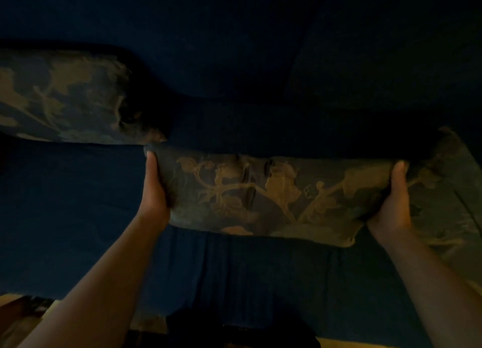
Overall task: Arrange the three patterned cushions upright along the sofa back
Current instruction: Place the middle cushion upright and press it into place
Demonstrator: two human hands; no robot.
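No words, labels, brand names or numbers can be read anywhere in this dim view; the cushion [263,196] held over the dark blue sofa [78,204] bears only a woven vine-and-leaf pattern, not letters.

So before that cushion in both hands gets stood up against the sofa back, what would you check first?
1. Grip on both ends: ok. The left hand and right hand each clasp an end of the middle cushion.
2. Cushion level: ok, roughly horizontal between the hands.
3. Space behind it on the sofa: ok, the dark blue back above it looks bare.
4. Clear of the left cushion: cannot tell; their corners meet or overlap in the dim light.
5. Right cushion: cannot tell; it sits close behind the right hand, only partly in view.
6. Light: not ok, very dark.
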